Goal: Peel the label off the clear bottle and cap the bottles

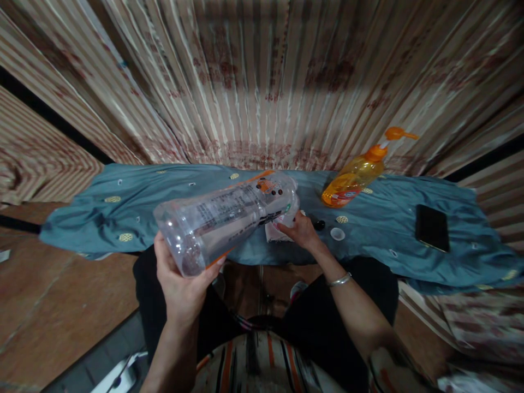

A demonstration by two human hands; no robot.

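Note:
A large clear plastic bottle with an orange and black label lies tilted, its base toward the left and its neck toward the right. My left hand is wrapped round the base from below. Close to the neck end, my right hand pinches a small pale or see-through item, partly hidden by the bottle, and I cannot make out what it is. Under that hand lies a pinkish-white cloth or paper. Just right of my fingers are a small black object and a round white cap.
An orange pump bottle stands at the back right of the narrow table with its teal cloth. A black phone lies further right. Striped curtains hang behind. A white power strip is at the lower left.

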